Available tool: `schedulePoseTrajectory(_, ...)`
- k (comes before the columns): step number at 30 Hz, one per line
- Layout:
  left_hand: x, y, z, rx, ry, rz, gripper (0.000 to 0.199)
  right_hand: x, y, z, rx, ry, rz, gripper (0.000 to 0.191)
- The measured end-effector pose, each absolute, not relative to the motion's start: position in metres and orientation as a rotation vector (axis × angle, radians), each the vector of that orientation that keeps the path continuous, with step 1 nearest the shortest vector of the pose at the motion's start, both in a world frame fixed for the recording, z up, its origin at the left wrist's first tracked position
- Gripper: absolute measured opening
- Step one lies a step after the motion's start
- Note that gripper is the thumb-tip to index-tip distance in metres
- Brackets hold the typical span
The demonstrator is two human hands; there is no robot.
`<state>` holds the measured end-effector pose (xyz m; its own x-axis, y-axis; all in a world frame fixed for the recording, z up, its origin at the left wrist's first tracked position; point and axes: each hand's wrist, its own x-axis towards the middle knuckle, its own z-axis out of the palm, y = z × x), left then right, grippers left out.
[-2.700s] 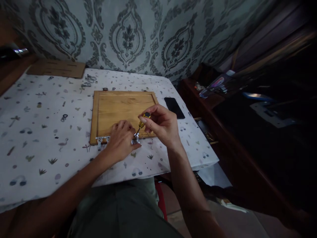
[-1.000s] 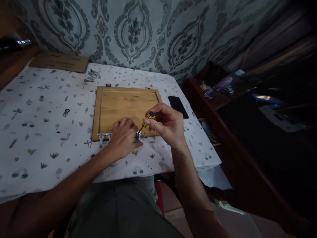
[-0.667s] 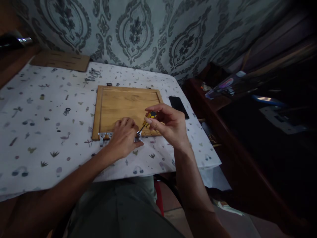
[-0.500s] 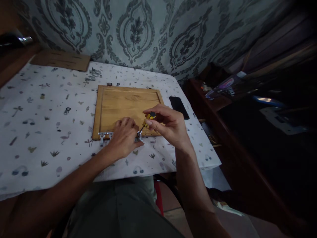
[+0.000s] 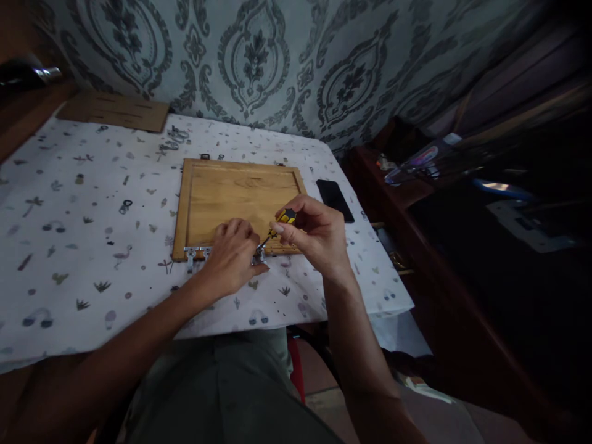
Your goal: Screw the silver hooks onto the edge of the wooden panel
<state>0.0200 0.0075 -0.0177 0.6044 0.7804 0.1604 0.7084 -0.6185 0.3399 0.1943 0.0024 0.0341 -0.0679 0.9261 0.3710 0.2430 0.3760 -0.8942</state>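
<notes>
A wooden panel with a raised frame lies flat on the table. At its near edge my left hand rests with bent fingers on the wood, its thumb and forefinger around a metal hinge. Between the thumb and fingers of my right hand is a screwdriver with a short yellow and black handle. The shaft slants down to the left and its tip meets the hinge; the screw itself is too small to make out. More metal hinges sit along the same edge, left of my left hand and partly covered by it.
A black phone lies right of the panel. Loose metal parts are at the back, near flat cardboard. The patterned cloth covers the table. A bottle lies on the dark furniture at right.
My right hand has shifted slightly right and the screwdriver leans over more, its tip still at the hinge. My left hand and the panel have stayed put.
</notes>
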Motion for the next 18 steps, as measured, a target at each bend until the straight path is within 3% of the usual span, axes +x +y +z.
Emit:
schedulePoseTrajectory(10, 0.0203, 0.0081, -0.0162, 2.595, 1.242, 0.400, 0.046, 0.1978, -0.0006, 0.0341, -1.080, -1.593, 0.810, 0.034)
schedulePoseTrajectory(18, 0.0219, 0.0073, -0.0123, 2.586, 1.265, 0.405, 0.040, 0.1954, 0.0006, 0.0282, -1.081, -1.573, 0.795, 0.040)
